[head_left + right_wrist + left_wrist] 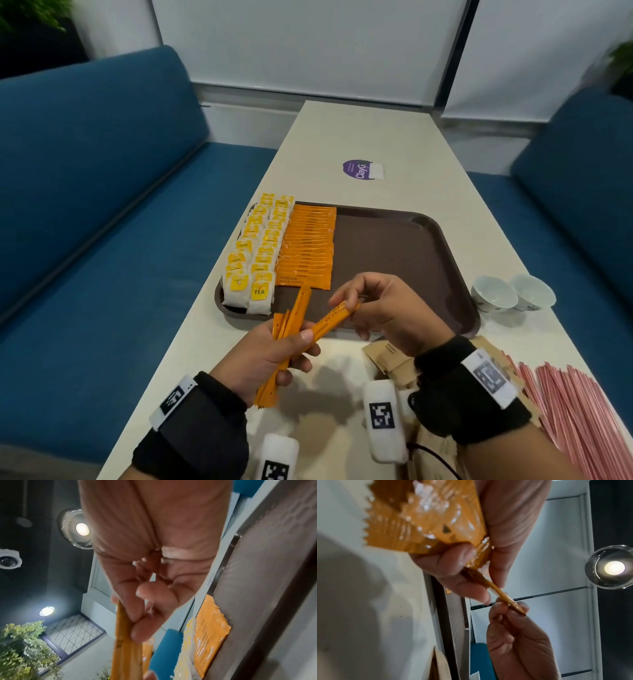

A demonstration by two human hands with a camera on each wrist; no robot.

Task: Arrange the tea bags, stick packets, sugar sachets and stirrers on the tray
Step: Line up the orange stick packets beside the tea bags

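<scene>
So this was mid stick-packet stage. The left hand (pixel 263 356) had its fingers curled around a small bundle of orange stick packets (pixel 286 337), held just above the tabletop (pixel 191 342) at the near edge of the tray (pixel 452 274). The right hand (pixel 383 308) was pinching the far end of one single packet (pixel 334 320) between thumb and fingertips, while its near end sat under the left thumb, so both hands were on it at once. Looked to me like it was being peeled off the bundle.

On the tray, the tea bags (pixel 255 253) were already laid in two columns down the left side, with a row of orange packets (pixel 308 246) overlapped right beside them. The rest of the tray was bare brown.

Next move, I'd guess: the left thumb lets go, and the right hand lays that packet at the near end of the row, lined up with the others. The brown sugar sachets (pixel 390 359) and the pink stirrers (pixel 568 404) sat on the tabletop near the right wrist, not yet on the tray.
</scene>
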